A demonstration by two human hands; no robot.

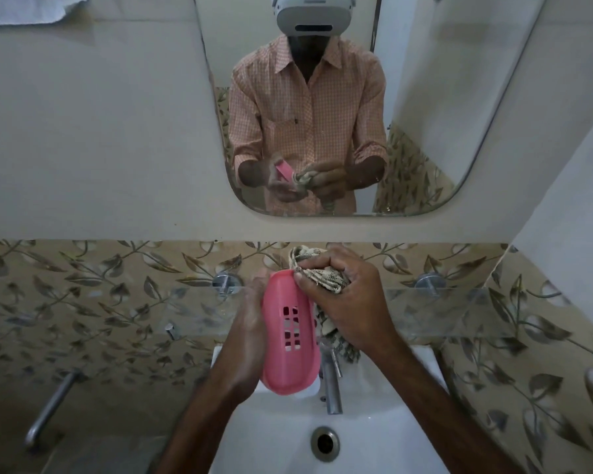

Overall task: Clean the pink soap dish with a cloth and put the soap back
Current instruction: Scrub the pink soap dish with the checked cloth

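My left hand (250, 323) holds the pink soap dish (288, 333) on its side above the sink, with the slotted bottom facing me. A patterned beige cloth (322, 273) is bunched in my right hand (350, 295), which presses it against the dish's upper right edge. Part of the cloth hangs down behind the dish. No soap shows in view.
Below my hands are the white sink (281, 436) with its drain (325, 443) and a chrome tap (332, 384). A glass shelf (459, 309) runs along the leaf-patterned wall tiles. A mirror (425, 97) above reflects the person. A metal pipe (48, 412) sticks out at the left.
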